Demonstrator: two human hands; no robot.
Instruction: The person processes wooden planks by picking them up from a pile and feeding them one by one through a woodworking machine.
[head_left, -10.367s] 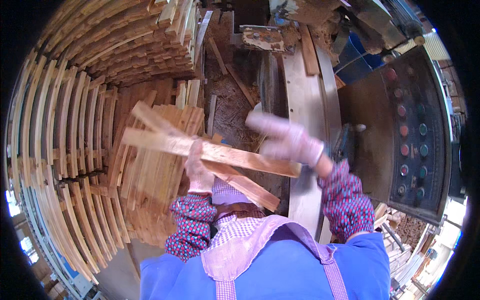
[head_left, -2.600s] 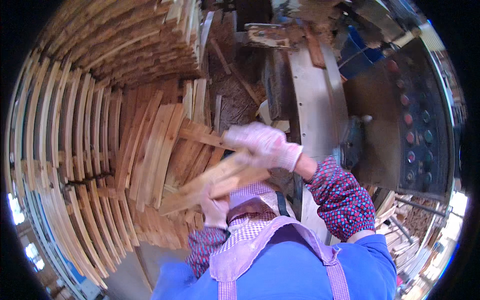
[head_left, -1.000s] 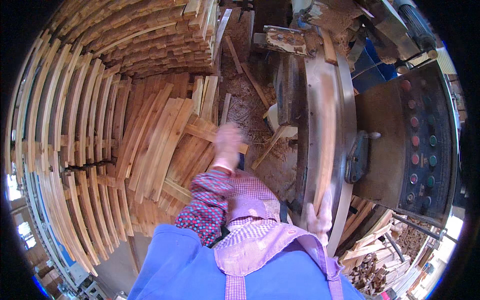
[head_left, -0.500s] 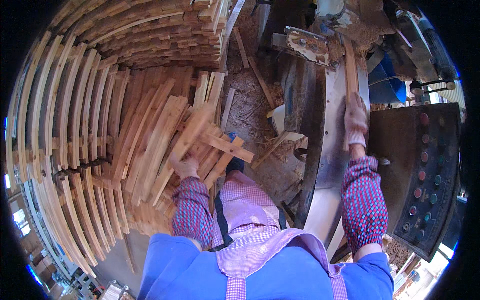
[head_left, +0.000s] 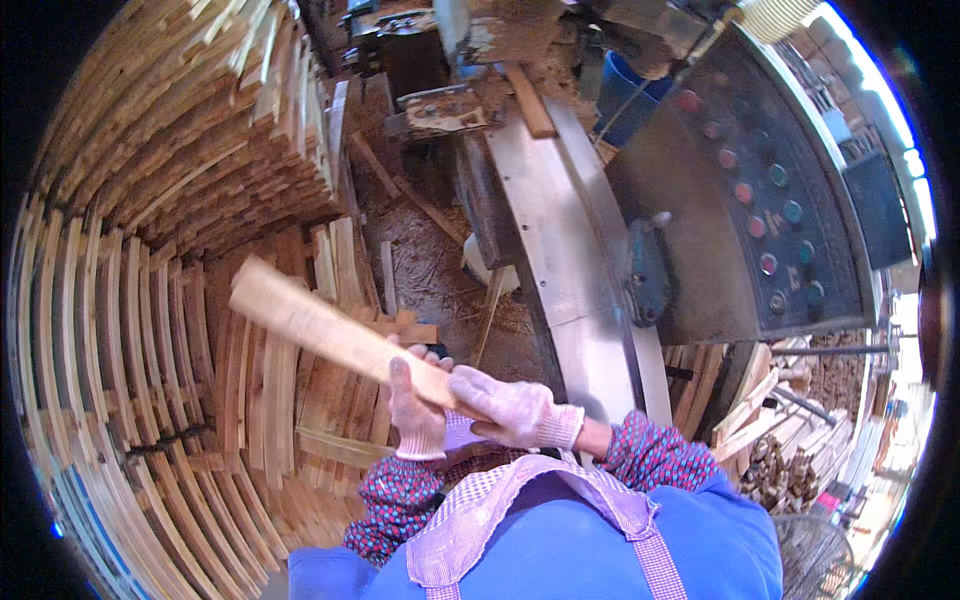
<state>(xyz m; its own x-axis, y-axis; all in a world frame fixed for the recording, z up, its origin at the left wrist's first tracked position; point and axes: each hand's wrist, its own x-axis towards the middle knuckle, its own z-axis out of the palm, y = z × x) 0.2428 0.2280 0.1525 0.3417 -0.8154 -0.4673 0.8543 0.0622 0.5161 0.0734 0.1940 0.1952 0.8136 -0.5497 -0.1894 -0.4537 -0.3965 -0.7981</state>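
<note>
A flat wooden plank is held up at a slant in front of my body, its far end pointing to the upper left over the stacked wood. My gloved left hand grips it near its lower end, thumb on top and fingers behind. Beside it, my gloved right hand is closed over the near end of the same plank. Another wooden strip lies at the far end of the metal machine bed, with neither hand on it.
Stacked boards rise at the left, with a pile of loose planks below. A dark control panel with several coloured buttons stands to the right. A blue bin is beyond the bed, and wood scraps lie at lower right.
My right hand has left the strip on the machine bed and come to the plank. My left hand has raised the plank from the pile. The view has swung to the right.
</note>
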